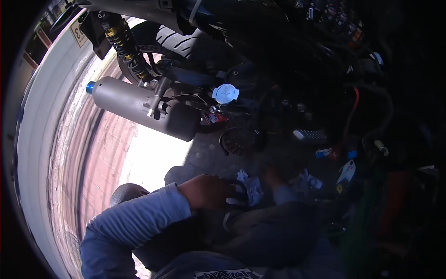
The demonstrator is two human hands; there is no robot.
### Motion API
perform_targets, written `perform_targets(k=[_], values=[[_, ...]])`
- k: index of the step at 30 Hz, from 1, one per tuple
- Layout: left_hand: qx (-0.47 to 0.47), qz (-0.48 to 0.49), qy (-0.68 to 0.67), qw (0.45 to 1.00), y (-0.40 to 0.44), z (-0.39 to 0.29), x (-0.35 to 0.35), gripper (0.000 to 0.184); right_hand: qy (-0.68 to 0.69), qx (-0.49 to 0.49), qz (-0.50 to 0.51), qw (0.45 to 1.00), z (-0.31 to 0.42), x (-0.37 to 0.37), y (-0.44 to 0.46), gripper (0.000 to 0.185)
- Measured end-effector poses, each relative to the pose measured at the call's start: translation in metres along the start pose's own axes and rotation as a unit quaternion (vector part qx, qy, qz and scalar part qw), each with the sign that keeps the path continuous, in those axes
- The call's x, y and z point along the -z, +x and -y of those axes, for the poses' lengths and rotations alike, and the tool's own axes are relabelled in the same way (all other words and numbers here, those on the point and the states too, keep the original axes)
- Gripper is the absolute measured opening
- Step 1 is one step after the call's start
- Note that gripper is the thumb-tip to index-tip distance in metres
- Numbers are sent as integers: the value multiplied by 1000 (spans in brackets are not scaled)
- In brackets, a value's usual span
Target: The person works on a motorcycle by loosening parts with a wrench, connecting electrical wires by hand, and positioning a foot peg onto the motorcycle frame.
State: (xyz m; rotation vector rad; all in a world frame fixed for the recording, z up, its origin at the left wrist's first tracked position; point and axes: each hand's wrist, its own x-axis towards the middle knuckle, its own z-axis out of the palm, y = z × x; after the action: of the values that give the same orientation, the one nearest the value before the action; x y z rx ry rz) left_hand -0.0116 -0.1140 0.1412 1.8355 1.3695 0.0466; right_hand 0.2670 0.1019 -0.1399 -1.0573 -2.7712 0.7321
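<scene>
My left hand (206,192), in a grey-blue sleeve, is low in the middle with its back up and its fingers curled in shadow. It is closed against a dark thing with white stripes, whose kind I cannot make out. Just right of this lies or hangs a crumpled, pale plastic wrapper (252,189). On the wrapper's other side is my right hand (272,176), dim and blurred, so its fingers cannot be made out. Ahead of both hands, a dark round part with ribs (236,141) rests on the ground.
A motorbike's grey exhaust canister (139,104), spring shock absorber (123,42) and rear tyre (181,43) stand at the upper left. A silver round cap (225,94) is beside them. Small boxes (346,172) and another crumpled wrapper (309,180) lie at right in deep shadow.
</scene>
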Motion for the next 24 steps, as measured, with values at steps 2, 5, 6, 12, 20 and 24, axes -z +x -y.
perform_targets(k=[2,5,6,12,20,24], values=[[-5,-7,-48,999,-9,-3,17,41,-8,-6,20,1000,-1,-9,-6,35],[-7,-12,-65,998,-7,-6,40,40,-22,-27,52,998,-3,-20,-12,35],[-5,-15,-71,997,-5,-4,48,40,-28,-33,61,997,-2,-21,-13,35],[-74,-356,-91,927,11,29,83,31,-46,-177,25,983,-16,25,37,37],[-13,-531,93,842,44,34,114,28,86,-231,-24,969,-9,59,62,61],[-2,-561,144,815,58,38,120,28,414,-169,138,884,88,124,56,74]])
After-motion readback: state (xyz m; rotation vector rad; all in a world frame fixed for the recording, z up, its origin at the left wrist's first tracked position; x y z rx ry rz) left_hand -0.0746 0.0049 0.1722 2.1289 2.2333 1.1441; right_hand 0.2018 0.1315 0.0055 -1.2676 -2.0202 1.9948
